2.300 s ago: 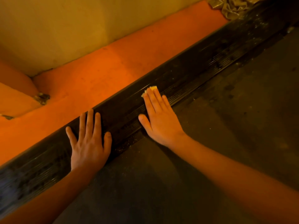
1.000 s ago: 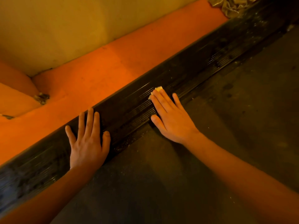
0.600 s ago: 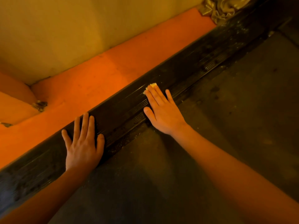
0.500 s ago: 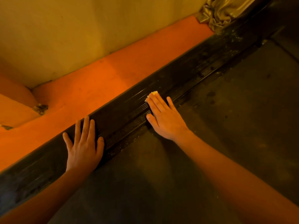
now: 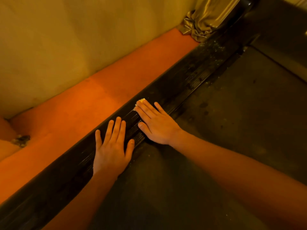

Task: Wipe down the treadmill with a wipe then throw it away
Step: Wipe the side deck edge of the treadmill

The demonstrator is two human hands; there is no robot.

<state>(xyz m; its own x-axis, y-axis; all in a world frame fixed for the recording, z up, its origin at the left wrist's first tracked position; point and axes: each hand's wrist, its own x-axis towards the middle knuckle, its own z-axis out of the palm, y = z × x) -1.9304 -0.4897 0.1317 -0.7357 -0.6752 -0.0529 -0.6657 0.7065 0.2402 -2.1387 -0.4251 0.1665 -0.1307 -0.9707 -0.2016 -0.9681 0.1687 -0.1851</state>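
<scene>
Two hands lie on the treadmill's side rail (image 5: 58, 180), and the task is judged part-way through its wiping stage.

1. Belt (image 5: 232, 113), nearest and to the right: dull grey with scattered marks. Whether it has been wiped cannot be told.
2. Left hand (image 5: 113, 150): flat on the rail, fingers straight and a little spread, grasping nothing. It looks like a brace.
3. Right hand (image 5: 157, 125), just beyond the left: also flat with fingers straight, nothing clenched. It presses the wipe (image 5: 141, 100) onto the ribbed rail top, so the wipe is pinned under the fingers rather than gripped. Only a small yellowish corner shows past the fingertips.
4. Rail beyond the right hand: pale specks (image 5: 214, 47) lie thick toward the far end. That stretch is judged not yet cleaned.
5. Surroundings: orange floor (image 5: 83, 105) runs alongside the rail, with a wall (image 5: 66, 39) behind it. A gold cloth (image 5: 204, 19) is bunched at the far corner, touching or just beside the rail end.

Left to do, by judgement: the far rail, possibly the belt and parts out of view, then disposal. No bin is in view, and the wipe is in use, not discarded
</scene>
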